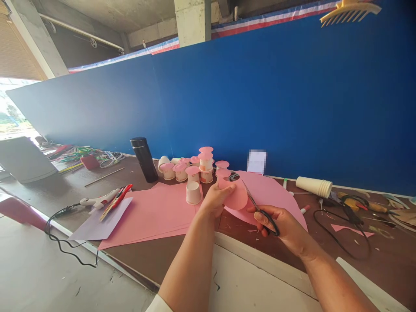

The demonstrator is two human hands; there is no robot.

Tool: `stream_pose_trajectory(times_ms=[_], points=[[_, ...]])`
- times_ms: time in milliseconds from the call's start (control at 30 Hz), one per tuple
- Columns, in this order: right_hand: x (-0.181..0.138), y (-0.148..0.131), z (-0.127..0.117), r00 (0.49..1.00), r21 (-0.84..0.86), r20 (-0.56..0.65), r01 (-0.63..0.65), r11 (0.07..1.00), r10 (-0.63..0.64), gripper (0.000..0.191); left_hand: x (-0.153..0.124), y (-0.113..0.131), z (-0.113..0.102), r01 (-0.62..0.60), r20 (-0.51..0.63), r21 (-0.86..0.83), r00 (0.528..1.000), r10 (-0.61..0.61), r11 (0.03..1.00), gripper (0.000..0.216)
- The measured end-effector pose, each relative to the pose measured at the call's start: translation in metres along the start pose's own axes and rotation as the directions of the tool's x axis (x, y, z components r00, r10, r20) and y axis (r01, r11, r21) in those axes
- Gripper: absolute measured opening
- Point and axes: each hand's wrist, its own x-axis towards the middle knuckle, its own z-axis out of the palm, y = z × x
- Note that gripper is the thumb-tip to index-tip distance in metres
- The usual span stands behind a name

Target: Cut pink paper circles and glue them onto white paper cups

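Observation:
My left hand (218,198) pinches a small rounded piece of pink paper (237,197) between thumb and fingers. In my right hand (276,223) are scissors (251,197) with dark handles, their blades lying at the right edge of that piece. Beneath both hands is a large round pink sheet (279,195) on the brown table. Left of my left hand stands an upturned white paper cup (193,193). Behind it sit several paper cups topped with pink discs (193,170), some stacked.
Pink sheets (152,212) lie to the left, with a lilac sheet (107,221), a glue gun (100,200) and a red utility knife (118,199) on top. A black bottle (144,160) stands behind. Stacked cups (313,186) and cables lie at the right, before a blue partition (292,108).

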Motion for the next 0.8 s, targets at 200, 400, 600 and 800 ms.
stream_pose_trajectory(times_ms=[200,400,600,800], points=[[-0.0008,-0.0015,-0.0007,0.999,-0.033,0.017,0.040,0.999,-0.040,0.036,0.0002,0.0000,-0.0008,0.006,-0.009,0.007,1.000,-0.006,1.000,0.044],[-0.0015,0.0020,-0.0036,0.998,-0.070,0.009,0.060,0.996,-0.059,0.034,-0.0016,0.0011,0.0003,0.007,0.001,0.005,1.000,-0.007,1.000,0.044],[-0.0005,0.0024,-0.0042,0.999,-0.091,-0.010,0.040,0.995,-0.041,0.035,-0.0013,0.0017,0.0000,0.012,0.006,0.005,1.000,-0.012,1.000,0.045],[-0.0011,0.0010,-0.0038,0.999,-0.089,-0.025,0.019,0.996,-0.022,0.040,-0.0010,0.0036,-0.0004,0.024,0.003,0.019,1.000,-0.024,1.000,0.043]])
